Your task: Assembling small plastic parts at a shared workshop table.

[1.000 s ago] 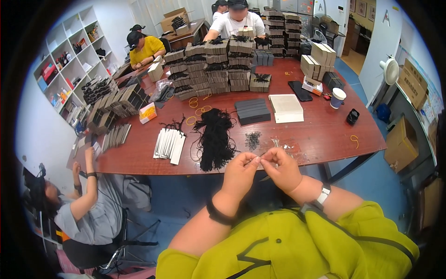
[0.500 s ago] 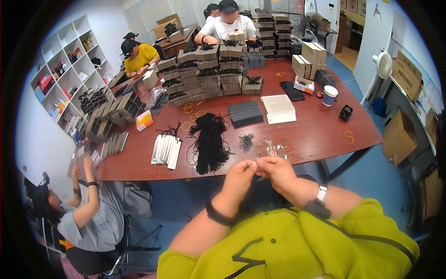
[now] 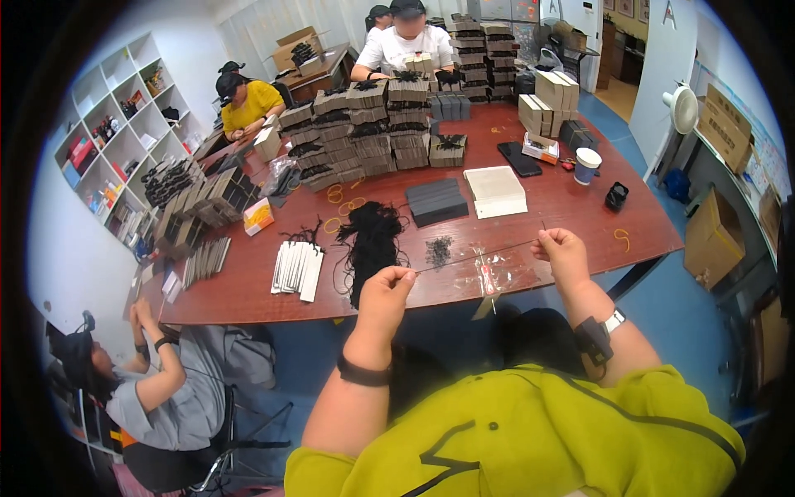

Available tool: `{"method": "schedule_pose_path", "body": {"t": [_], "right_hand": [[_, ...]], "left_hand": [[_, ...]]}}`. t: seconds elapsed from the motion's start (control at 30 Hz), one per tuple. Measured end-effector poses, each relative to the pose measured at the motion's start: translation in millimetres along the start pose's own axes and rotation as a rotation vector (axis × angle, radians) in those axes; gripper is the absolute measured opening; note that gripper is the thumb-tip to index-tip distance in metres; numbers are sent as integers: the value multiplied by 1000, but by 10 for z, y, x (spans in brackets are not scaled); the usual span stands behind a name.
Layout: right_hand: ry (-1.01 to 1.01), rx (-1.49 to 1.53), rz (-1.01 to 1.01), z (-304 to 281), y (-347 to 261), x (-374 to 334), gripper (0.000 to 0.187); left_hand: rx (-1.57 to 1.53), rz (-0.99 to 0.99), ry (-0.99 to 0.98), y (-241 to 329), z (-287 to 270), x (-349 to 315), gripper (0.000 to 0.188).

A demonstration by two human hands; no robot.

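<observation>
A thin black cord [image 3: 480, 253] runs nearly straight between my hands, above the near edge of the table. One part of it is pinched between thumb and finger of my left hand [image 3: 383, 300]. My right hand [image 3: 566, 258] pinches the other part, and a short tip sticks up past those fingers. Beyond the cord lie a small heap of tiny dark pieces [image 3: 439, 250] and a clear plastic bag [image 3: 490, 280] with a red mark. To the left, beside my left hand, is a thick bundle of black cords [image 3: 373, 240]. White card strips [image 3: 296, 269] with black strings lie farther left.
A dark grey stack [image 3: 436, 202], a white stack [image 3: 495, 192], a phone [image 3: 519, 159] and a paper cup [image 3: 587, 166] stand farther back on the red table [image 3: 571, 203]. Tall card piles [image 3: 368, 124] rise behind. A co-worker [image 3: 157, 364] sits at the left, others across.
My hands were together at the table edge; they have moved apart, left hand to the left, right hand right and up, drawing the cord out between them. The co-worker's hands at left have lowered.
</observation>
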State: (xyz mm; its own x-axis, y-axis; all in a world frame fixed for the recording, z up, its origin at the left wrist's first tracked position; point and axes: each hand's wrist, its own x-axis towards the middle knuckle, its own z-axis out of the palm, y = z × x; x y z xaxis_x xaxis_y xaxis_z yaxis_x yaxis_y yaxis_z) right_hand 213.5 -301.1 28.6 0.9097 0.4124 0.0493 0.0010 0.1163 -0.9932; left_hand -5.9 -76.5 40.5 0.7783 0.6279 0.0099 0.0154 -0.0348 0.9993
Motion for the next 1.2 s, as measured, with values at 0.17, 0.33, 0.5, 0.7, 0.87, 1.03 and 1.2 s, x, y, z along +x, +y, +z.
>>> {"method": "schedule_pose_path", "body": {"t": [0.17, 0.33, 0.5, 0.7, 0.87, 1.03, 1.2], "right_hand": [[-5, -42, 31, -13, 53, -20, 13], [-201, -315, 14, 123, 1, -164, 11], [-555, -222, 66, 517, -186, -485, 11], [-763, -29, 317, 612, -257, -664, 9], [-833, -111, 390, 602, -282, -681, 11], [-821, -124, 324, 568, -154, -678, 12], [-800, -56, 323, 519, -164, -671, 13]], "left_hand": [[-37, 20, 145, 6, 7, -19, 9], [175, 250, -120, 35, 181, -107, 9], [392, 374, -295, 52, 448, -322, 15], [230, 161, -242, 150, 549, -432, 30], [325, 270, -290, 161, 556, -479, 35], [382, 340, -302, 105, 516, -432, 33], [93, 130, -254, 130, 452, -375, 30]]}}
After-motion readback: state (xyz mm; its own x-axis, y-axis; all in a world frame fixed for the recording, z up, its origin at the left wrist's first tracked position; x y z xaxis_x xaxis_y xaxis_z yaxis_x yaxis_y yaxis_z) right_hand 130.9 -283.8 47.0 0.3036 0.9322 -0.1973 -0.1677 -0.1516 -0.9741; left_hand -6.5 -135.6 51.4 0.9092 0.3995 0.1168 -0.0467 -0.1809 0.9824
